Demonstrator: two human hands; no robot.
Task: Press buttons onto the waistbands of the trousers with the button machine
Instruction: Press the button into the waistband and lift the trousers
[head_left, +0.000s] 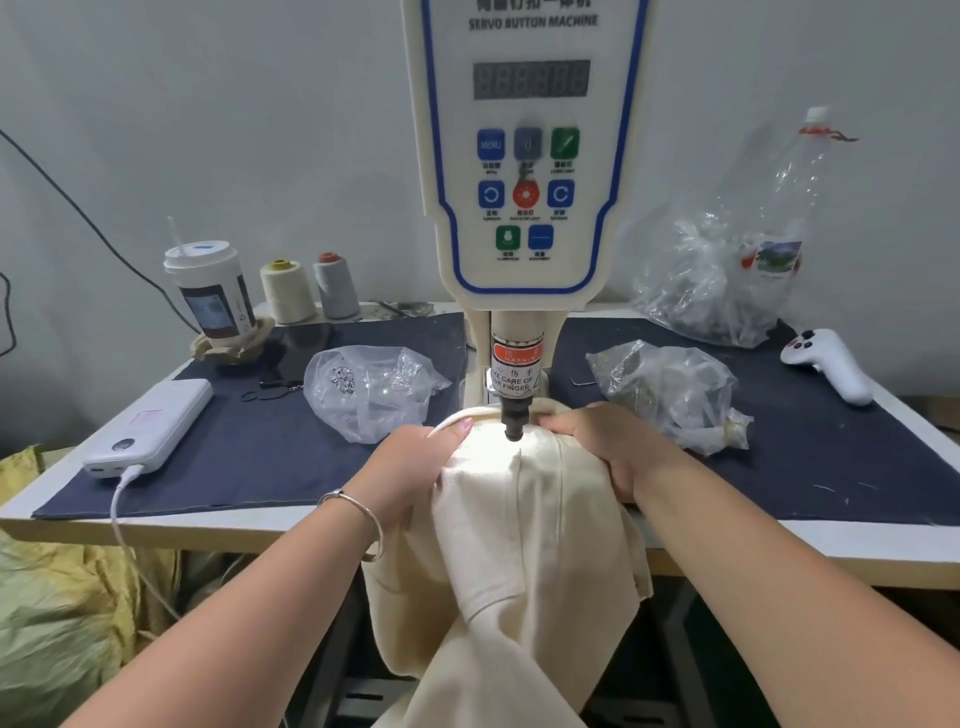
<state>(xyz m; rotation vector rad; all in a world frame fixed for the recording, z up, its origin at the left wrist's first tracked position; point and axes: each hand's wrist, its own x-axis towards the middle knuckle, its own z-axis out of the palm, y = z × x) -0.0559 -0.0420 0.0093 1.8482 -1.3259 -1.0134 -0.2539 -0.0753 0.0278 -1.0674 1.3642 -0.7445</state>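
Cream trousers (524, 525) hang over the table's front edge, their waistband (493, 447) lying lit under the black punch (514, 423) of the servo button machine (530, 156). My left hand (415, 467) grips the waistband left of the punch, thumb on top. On the right of the punch my right hand (608, 447) grips the fabric, fingers curled over its edge. The punch tip sits just above or on the cloth; I cannot tell if a button lies under it.
A clear bag of metal buttons (374, 389) lies left of the machine and another bag (670, 389) right of it, on a dark blue cloth (260, 441). A power bank (150, 426), cup (213, 291), thread cones (311, 288), white controller (831, 364) and plastic bottle (779, 234) stand around.
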